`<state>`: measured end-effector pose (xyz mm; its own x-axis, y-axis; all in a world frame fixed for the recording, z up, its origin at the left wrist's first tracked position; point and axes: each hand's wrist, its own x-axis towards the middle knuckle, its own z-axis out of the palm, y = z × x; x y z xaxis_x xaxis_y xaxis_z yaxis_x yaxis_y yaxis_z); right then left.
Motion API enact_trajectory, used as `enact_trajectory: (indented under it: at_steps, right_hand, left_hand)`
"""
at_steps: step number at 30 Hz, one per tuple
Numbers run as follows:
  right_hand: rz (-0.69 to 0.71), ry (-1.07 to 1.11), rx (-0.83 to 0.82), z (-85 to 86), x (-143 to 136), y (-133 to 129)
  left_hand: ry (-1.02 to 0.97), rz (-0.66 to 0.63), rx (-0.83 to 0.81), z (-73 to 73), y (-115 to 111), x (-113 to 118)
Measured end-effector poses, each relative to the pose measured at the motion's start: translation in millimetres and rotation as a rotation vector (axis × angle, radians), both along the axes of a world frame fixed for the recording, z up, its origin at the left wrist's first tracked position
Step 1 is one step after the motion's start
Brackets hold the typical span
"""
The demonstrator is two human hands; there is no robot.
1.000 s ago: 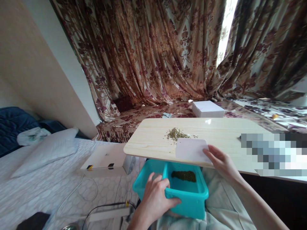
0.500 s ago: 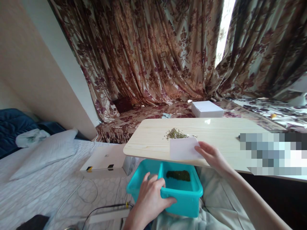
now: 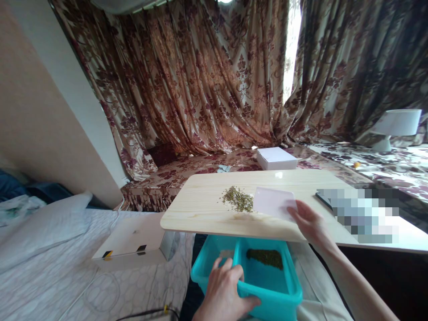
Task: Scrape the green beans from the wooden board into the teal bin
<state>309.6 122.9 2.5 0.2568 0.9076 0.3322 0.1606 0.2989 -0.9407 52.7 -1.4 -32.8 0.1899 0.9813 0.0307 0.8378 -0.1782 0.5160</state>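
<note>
The step in hand looks to be gathering the loose grains with a flat card; at lower centre the left hand [image 3: 229,285] grasps the near rim of the tub [image 3: 274,307] beside its divider, fingers over the rim and thumb along the front wall; the tub's left compartment is partly hidden by that hand, while its right one holds a dark green heap [image 3: 265,258]; the grains [image 3: 238,199] lie scattered at the middle of the frame, on the left half of the table [image 3: 200,196]; just right of them the card [image 3: 272,203] reaches their right side, pinched at its own right end by the right hand [image 3: 307,218]; whether its lower edge touches the table, I cannot tell. The next move, I judge, calls for the card's edge pressed flat behind the grains and a stroke toward the near edge, with the tub held steady beneath.

For room, again from the left: a white box [image 3: 133,236] sits on the bed [image 3: 67,240] at lower left, apart from the tub; the table's rounded left end is bare, leaving space beside the grains; a bare strip runs between them and the near edge, the tub's far rim lying close below that edge in the frame; on the right a dark slab [image 3: 323,200], mostly pixelated, limits room beyond the right hand.
</note>
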Motion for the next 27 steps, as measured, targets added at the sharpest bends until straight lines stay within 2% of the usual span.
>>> enact_trajectory:
  at_steps: [4, 10, 16, 21, 27]
  right_hand:
    - [0.005, 0.011, 0.047, -6.8, -3, 4]
    - [0.016, -0.059, 0.066, -8.4, -6, 11]
    - [0.001, -0.112, 0.058, -13.1, -6, 11]
    - [0.023, -0.144, 0.052, -10.3, -7, 8]
    - [-0.006, -0.164, 0.062, -8.1, -13, 17]
  left_hand:
    - [0.004, 0.009, -0.016, -3.6, 1, -4]
    - [-0.004, 0.006, -0.042, -7.9, 1, -3]
    - [-0.021, 0.030, -0.016, -2.3, -5, -1]
    - [-0.029, 0.025, -0.010, 3.4, -8, -2]
    - [-0.022, 0.024, -0.014, 7.7, -7, -2]
